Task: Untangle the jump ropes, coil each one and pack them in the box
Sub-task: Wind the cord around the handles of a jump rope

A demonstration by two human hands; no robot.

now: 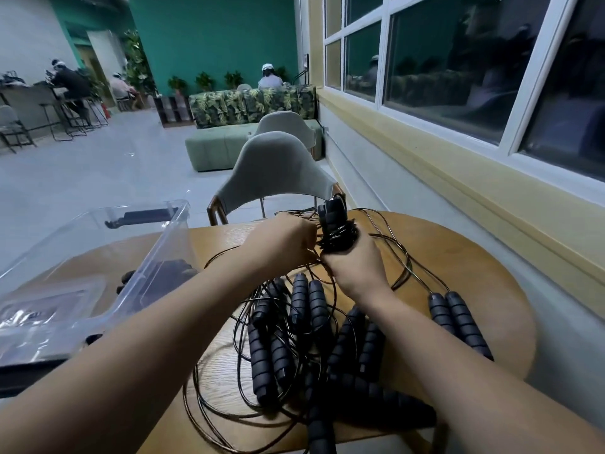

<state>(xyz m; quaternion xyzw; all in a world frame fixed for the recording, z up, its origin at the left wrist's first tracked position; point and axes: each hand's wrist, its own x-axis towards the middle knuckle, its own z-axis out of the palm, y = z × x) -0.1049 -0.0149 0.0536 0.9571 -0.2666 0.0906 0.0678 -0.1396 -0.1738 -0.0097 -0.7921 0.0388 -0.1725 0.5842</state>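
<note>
a person's right hand (357, 267) curls tightly round a pair of black jump rope handles (332, 217), held upright with thin cord (340, 239) wound around them. the left hand (281, 244), fingers curled, pinches the cord just beside that bundle. below the wrists, more tangled jump ropes (294, 329) lie heaped on a round wooden table (458, 257). a clear plastic box (157, 257) sits on the table's left side.

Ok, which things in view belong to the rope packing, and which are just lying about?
Job: wound rope bundle, gripped by the right hand, its cord pinched by the left hand; tangled rope pile; loose handle pair; clear box.
Lying about: grey chair; green sofa; window.
</note>
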